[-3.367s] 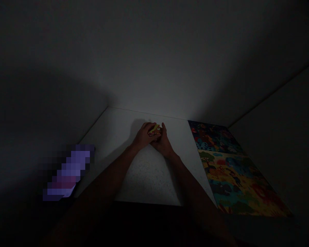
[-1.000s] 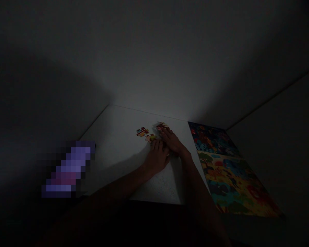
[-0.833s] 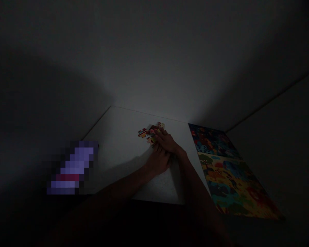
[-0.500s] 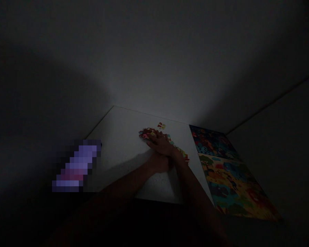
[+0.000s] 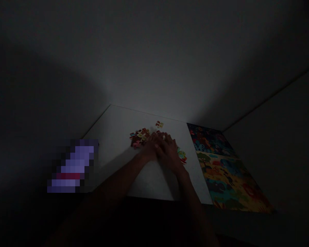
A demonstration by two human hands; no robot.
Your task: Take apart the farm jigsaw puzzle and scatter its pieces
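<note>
Colourful jigsaw puzzle pieces [image 5: 140, 137] lie in a loose pile on a white tabletop [image 5: 149, 185]. My left hand [image 5: 149, 148] rests on the middle of the pile, fingers stretched forward over the pieces. Right beside it, touching or slightly overlapping, my right hand [image 5: 169, 151] lies with its fingers spread over more of them. Some pieces under both palms are hidden. A small yellow and red puzzle piece [image 5: 159, 124] sits apart beyond the fingertips. The scene is dark, so fine finger detail is hard to see.
Two illustrated sheets cover the table's right side: a dark blue picture [image 5: 211, 139] at the back and an animal landscape picture [image 5: 231, 178] nearer. A pixelated purple patch [image 5: 72, 168] masks something at the left edge. A pale wall [image 5: 149, 68] rises behind the table.
My right hand was laid over the left; now the two are side by side on the pieces. The pile has spread wider, with more pieces showing at left. The view shifted slightly.
</note>
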